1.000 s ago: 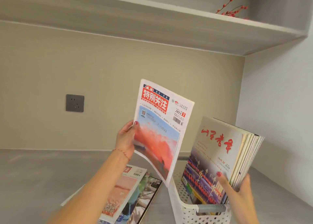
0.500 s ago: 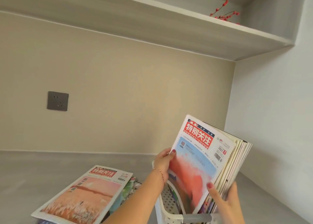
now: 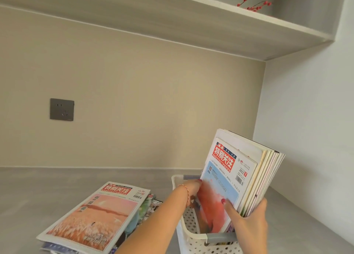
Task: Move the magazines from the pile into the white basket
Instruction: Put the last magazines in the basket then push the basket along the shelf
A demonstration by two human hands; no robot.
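Observation:
A white perforated basket (image 3: pixel 186 228) with grey handles stands on the grey counter at the lower right. Several magazines (image 3: pixel 268 179) stand upright in it, leaning right. At the front of that bundle is a magazine with a red title and an orange and blue cover (image 3: pixel 223 184), its lower end inside the basket. My left hand (image 3: pixel 191 187) pinches this magazine's left edge. My right hand (image 3: pixel 249 223) grips the standing bundle, thumb on the front cover. To the left of the basket lies the pile of magazines (image 3: pixel 95 217), a pink-covered one on top.
A grey wall socket (image 3: pixel 61 109) sits on the beige back wall. A long shelf (image 3: pixel 172 21) runs overhead with a red berry sprig (image 3: pixel 253 1) on it. A pale side wall closes the counter on the right.
My left hand carried the red-titled magazine from mid-air down and right into the basket, against the front of the bundle. My right thumb now lies on its cover.

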